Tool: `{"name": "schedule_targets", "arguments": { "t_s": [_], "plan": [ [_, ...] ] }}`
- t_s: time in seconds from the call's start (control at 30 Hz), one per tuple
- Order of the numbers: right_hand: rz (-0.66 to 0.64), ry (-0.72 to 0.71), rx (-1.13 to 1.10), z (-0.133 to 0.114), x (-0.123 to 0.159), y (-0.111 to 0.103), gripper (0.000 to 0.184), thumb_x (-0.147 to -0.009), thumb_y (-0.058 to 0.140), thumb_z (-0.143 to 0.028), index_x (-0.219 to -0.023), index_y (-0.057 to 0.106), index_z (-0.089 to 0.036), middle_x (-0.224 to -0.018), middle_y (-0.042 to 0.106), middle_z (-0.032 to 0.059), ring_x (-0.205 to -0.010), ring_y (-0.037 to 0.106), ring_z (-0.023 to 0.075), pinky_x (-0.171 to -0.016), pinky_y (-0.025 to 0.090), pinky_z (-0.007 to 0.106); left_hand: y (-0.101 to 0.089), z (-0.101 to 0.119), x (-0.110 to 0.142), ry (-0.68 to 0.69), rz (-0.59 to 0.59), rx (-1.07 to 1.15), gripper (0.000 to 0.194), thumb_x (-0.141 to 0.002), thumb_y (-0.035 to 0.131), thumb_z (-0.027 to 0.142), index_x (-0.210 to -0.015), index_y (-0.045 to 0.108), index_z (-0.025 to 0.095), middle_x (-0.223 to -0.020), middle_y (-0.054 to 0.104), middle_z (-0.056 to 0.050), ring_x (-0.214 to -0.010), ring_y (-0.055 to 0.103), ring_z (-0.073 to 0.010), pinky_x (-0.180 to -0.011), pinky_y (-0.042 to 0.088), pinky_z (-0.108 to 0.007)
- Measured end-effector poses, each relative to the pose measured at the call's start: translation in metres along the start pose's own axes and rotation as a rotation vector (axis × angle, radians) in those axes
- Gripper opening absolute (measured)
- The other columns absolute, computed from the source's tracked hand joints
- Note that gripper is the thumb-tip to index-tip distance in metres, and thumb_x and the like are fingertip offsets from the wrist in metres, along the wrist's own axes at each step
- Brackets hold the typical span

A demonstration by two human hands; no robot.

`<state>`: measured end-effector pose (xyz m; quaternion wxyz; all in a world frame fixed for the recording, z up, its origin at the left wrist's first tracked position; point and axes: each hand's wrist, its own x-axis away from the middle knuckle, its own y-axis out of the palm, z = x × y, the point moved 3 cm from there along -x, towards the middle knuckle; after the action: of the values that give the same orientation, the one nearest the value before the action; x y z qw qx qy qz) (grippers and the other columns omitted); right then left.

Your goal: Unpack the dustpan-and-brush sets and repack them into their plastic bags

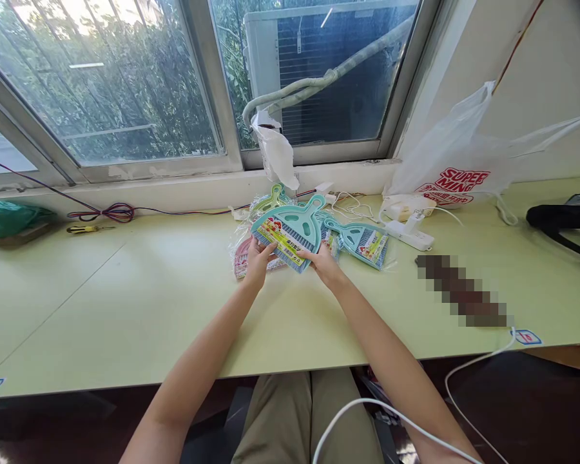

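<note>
Between my two hands is a turquoise mini dustpan and brush set (290, 233) with a yellow label and blue bristles, raised above the table and tilted. My left hand (258, 259) grips its lower left edge, thumb on the label. On its lower right side, my right hand (323, 263) is closed with the thumb in front. Behind it lie more wrapped sets: a green one (273, 198), a pink one (242, 258) at the left, and a turquoise one (365, 242) at the right. The held set partly hides them.
A white power strip (410, 234) and cables lie right of the sets. Further right are a white plastic bag (444, 161), a blurred-out object (464, 293) and a black item (560, 222). A yellow screwdriver (83, 229) and a green bag (12, 218) lie at the left.
</note>
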<state>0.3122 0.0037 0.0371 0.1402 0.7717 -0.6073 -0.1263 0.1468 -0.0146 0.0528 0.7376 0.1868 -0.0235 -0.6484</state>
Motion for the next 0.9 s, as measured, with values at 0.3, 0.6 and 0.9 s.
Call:
{"name": "schedule_targets", "arguments": {
  "t_s": [0.3, 0.6, 0.9],
  "plan": [
    [0.036, -0.004, 0.006, 0.004, -0.003, -0.002, 0.067, -0.048, 0.084, -0.026, -0.107, 0.052, -0.030, -0.112, 0.067, 0.0036, -0.107, 0.064, 0.0272, -0.088, 0.056, 0.046, -0.002, -0.002, -0.002, -0.077, -0.003, -0.024, 0.056, -0.071, 0.073, 0.031, -0.120, 0.047, 0.020, -0.114, 0.066, -0.009, -0.100, 0.066, -0.0223, -0.084, 0.056, -0.038],
    [0.098, -0.053, -0.037, -0.007, -0.003, -0.010, 0.066, -0.050, 0.084, -0.025, -0.108, 0.053, -0.025, -0.112, 0.067, 0.0049, -0.108, 0.062, 0.0285, -0.091, 0.052, 0.045, -0.007, -0.014, -0.008, -0.087, -0.091, -0.189, 0.060, -0.091, 0.032, 0.065, -0.125, 0.049, 0.019, -0.108, 0.064, -0.013, -0.099, 0.063, -0.0230, -0.077, 0.056, -0.035],
    [0.189, -0.039, -0.014, -0.015, -0.004, -0.017, 0.065, -0.046, 0.083, -0.027, -0.104, 0.052, -0.027, -0.108, 0.069, 0.0023, -0.101, 0.066, 0.0264, -0.085, 0.057, 0.045, -0.011, -0.028, 0.005, 0.342, -0.124, -1.329, 0.058, -0.081, 0.057, 0.019, -0.137, 0.045, 0.020, -0.143, 0.043, -0.016, -0.133, 0.036, -0.0360, -0.106, 0.029, -0.054]
  ]
}}
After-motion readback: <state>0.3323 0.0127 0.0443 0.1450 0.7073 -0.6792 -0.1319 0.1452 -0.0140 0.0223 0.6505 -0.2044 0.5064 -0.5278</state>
